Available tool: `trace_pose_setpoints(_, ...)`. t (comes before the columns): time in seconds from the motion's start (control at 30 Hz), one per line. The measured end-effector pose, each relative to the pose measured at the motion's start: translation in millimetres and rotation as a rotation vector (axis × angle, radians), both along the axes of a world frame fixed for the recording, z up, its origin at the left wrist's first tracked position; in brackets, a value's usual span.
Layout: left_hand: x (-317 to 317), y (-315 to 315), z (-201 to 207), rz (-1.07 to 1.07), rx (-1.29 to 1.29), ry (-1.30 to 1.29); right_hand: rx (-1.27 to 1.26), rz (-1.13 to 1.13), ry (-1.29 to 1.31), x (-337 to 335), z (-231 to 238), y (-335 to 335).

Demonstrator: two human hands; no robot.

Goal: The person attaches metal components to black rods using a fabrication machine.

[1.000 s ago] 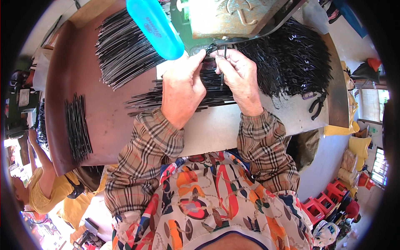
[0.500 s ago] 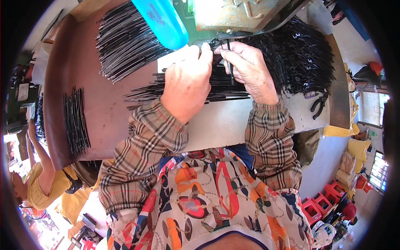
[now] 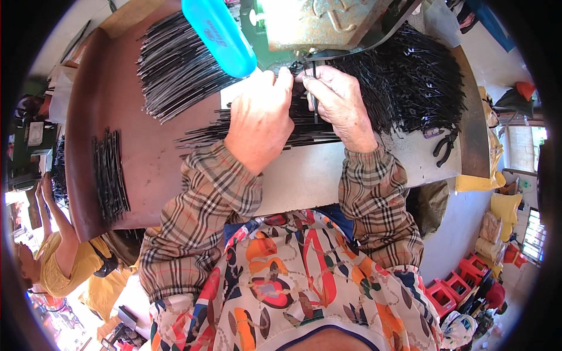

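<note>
My left hand (image 3: 260, 123) is closed, thumb and index finger pressed together at the foot of a worn metal machine (image 3: 322, 23). Whatever lies in that pinch is hidden behind the fingers. Close on its right, my right hand (image 3: 342, 105) grips a slim black stick-like tool (image 3: 315, 96), possibly tweezers, held upright between thumb and fingers. Small dark parts sit at the machine's base by the fingertips, too small to name. Beneath both hands lies a loose row of thin black cables (image 3: 202, 131), partly covered by the left hand.
A blue plastic tray (image 3: 219, 38) stands left of the machine. Black cable bundles lie at the left (image 3: 178, 64) and far left (image 3: 109, 175), with a big heap (image 3: 418, 76) at right. Black-handled pliers (image 3: 446, 148) rest near the right edge. A person in yellow (image 3: 61, 266) sits at far left.
The view has shifted slightly. My right hand and its black tool sit a little further left, and the left hand keeps its pinch. The other person's arms have moved.
</note>
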State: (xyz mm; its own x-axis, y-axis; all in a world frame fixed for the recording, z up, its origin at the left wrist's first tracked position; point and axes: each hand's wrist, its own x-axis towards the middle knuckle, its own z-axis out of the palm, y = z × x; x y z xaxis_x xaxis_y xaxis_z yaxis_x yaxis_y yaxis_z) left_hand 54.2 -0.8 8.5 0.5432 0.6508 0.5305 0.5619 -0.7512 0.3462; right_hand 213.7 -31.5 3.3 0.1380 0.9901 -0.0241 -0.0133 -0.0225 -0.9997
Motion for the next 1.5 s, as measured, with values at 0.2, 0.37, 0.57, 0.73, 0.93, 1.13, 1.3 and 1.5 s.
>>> trace_pose_setpoints(0.2,-7,4,1,-0.011,-0.006,0.014,-0.006,0.039,0.081,-3,1,0)
trace_pose_setpoints(0.37,-37,10,1,-0.088,-0.801,-0.279,-0.035,0.028,0.221,5,-2,-4)
trace_pose_setpoints(0.57,-44,13,11,-0.036,-1.058,-0.393,0.029,-0.117,0.547,2,-17,-6)
trace_pose_setpoints(0.73,-34,17,5,-0.152,-1.001,-0.523,0.066,-0.176,0.542,0,-21,-10)
trace_pose_setpoints(0.93,-35,21,0,-0.171,-0.992,-0.511,0.023,-0.142,0.470,3,-15,-10)
trace_pose_setpoints(1.13,-34,19,-1,-0.172,-1.028,-0.518,0.060,-0.177,0.489,-1,-19,-9)
trace_pose_setpoints(1.3,-34,20,-2,-0.168,-1.027,-0.516,0.124,-0.173,0.501,-4,-23,-8)
trace_pose_setpoints(1.5,-23,33,3,-0.129,-0.912,-0.531,0.188,-0.234,0.611,-4,-30,8)
